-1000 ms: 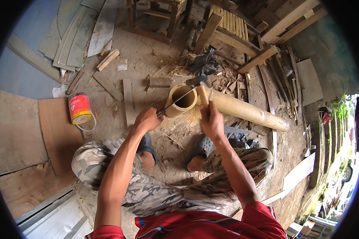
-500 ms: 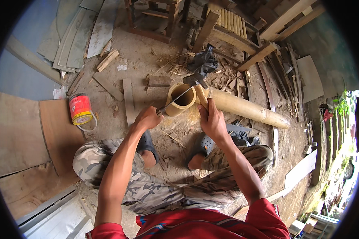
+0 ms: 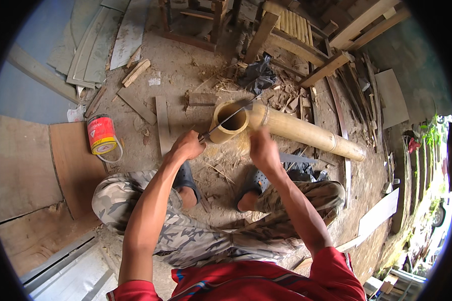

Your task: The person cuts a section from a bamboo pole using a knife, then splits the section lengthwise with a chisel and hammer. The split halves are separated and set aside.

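My left hand is closed around the handle of a long-bladed knife. Its blade lies slantwise across the open top of a short, thick bamboo tube standing upright on the ground. Right of the tube, my right hand is a fist smeared by motion. The hammer it grips, with wooden handle and dark head in the earlier frame, is too blurred now to make out clearly. Just beyond that hand a long bamboo pole lies on the ground, stretching off to the right.
My feet in dark clogs are just below the tube. A saw blade lies right of my right hand. At left sits a red and yellow can; flat wood offcuts, a black plastic bag and wooden furniture lie farther off.
My right hand has moved slightly downward and turned blurry, and the hammer no longer shows sharply near the blade. The left hand and knife stay nearly in place.
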A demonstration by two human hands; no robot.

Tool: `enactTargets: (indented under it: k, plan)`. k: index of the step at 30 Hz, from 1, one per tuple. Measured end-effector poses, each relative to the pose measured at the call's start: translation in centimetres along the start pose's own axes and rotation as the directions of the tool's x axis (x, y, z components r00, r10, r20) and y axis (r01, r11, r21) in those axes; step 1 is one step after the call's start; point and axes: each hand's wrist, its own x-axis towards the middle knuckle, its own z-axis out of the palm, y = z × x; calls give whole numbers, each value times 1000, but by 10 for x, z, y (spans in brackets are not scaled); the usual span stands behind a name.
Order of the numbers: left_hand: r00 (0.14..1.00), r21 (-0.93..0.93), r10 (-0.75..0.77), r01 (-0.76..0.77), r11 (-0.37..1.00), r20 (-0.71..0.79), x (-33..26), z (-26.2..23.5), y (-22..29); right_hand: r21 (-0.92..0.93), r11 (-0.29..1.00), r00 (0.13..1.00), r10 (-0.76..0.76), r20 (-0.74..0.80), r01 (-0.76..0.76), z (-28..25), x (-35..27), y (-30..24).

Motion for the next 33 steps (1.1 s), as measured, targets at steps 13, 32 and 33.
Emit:
enactTargets:
  k: [13, 32, 33]
  plan:
    - [981, 71, -138, 129, 989, 138, 9, -4, 2, -263, 965, 975, 52, 217, 7, -5, 16, 2]
    - [990, 57, -66, 59, 997, 123, 8, -11, -17, 55, 992, 994, -108, -32, 110, -34, 28, -74]
    - [994, 34, -38, 34, 999, 106, 5, -8, -23, 43, 982, 975, -179, -131, 186, -34, 27, -81]
